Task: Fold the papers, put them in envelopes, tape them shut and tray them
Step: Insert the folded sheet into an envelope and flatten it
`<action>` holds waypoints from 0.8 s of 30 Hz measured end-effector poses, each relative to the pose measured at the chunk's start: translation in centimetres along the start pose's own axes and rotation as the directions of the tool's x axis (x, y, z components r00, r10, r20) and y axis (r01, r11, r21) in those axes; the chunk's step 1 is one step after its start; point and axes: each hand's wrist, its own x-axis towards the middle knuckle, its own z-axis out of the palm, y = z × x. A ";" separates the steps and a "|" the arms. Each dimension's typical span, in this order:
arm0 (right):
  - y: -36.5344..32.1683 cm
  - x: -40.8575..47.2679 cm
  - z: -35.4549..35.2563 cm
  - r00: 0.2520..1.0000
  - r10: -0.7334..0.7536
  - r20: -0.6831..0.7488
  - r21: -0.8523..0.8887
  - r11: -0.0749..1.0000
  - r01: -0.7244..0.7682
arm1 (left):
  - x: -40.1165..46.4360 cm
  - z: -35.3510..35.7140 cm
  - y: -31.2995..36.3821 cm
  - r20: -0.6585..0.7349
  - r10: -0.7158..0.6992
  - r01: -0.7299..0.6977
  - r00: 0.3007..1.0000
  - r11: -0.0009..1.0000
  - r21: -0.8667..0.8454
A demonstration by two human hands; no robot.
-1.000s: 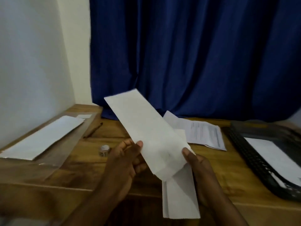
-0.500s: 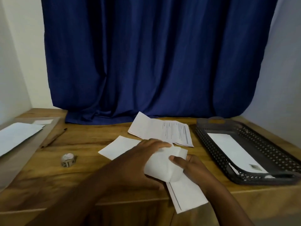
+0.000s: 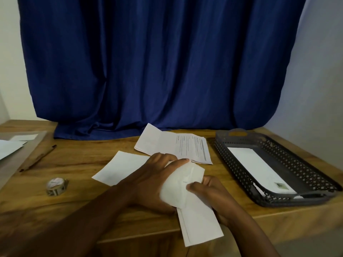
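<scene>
Both hands work at the near edge of the wooden table (image 3: 78, 164). The left hand (image 3: 154, 180) lies palm down over a white paper envelope (image 3: 120, 167), which rests flat on the table with its far left end sticking out past the wrist; the fingers curl round the envelope's right end, where its mouth bulges open. The right hand (image 3: 209, 193) pinches a folded white paper sheet (image 3: 200, 225) between thumb and fingers, the sheet's top end tucked at the envelope mouth, the lower end hanging out over the table edge toward the person. How deep the sheet sits inside, cannot tell.

Behind the hands, a printed paper with fold creases (image 3: 178, 145) lies flat, just beyond the left fingertips. To the right, well apart, a dark grey perforated plastic tray (image 3: 241, 160) holds 1 white envelope with a small stamp-like mark (image 3: 259, 169). Left of the hands, a small roll of clear tape (image 3: 56, 186) sits on the table. Farther left, a brown pencil-like stick (image 3: 39, 158) lies diagonal, and at the far left edge more white sheets (image 3: 9, 149) rest on a flat board. A dark blue curtain (image 3: 157, 62) hangs behind the table.
</scene>
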 end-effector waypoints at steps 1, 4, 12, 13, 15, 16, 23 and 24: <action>0.0 0.1 0.2 1.000 -0.004 -0.015 -0.028 1.000 0.004 | -0.1 0.0 0.0 -0.023 0.005 -0.004 1.000 1.000 0.021; 0.2 0.5 0.6 0.998 -0.037 -0.048 -0.092 0.995 0.033 | -0.3 -0.2 0.2 -0.061 0.019 -0.016 0.998 0.998 0.053; 0.6 1.0 0.9 0.994 -0.074 -0.085 -0.056 0.996 0.069 | -0.4 -0.5 0.9 -0.086 0.068 -0.057 0.994 0.991 0.118; 0.7 1.1 0.9 0.992 -0.069 -0.107 -0.059 0.996 0.063 | -0.4 -0.5 0.9 -0.094 0.079 -0.067 0.992 0.990 0.123; 0.7 1.2 1.0 0.985 -0.056 -0.162 -0.046 0.998 0.049 | -0.3 -0.5 0.8 -0.108 0.098 -0.083 0.989 0.988 0.130; 0.7 1.2 1.1 0.983 -0.052 -0.177 -0.046 0.998 0.045 | -0.3 -0.5 0.7 -0.112 0.104 -0.088 0.988 0.987 0.136; 0.1 0.7 1.3 0.984 -0.058 -0.168 -0.052 0.997 0.049 | -0.2 -0.4 0.3 -0.125 0.094 -0.082 0.988 0.992 0.098; -0.1 0.3 1.1 0.989 -0.054 -0.138 -0.036 0.998 0.049 | -0.2 -0.5 0.1 -0.129 0.084 -0.072 0.988 0.993 0.091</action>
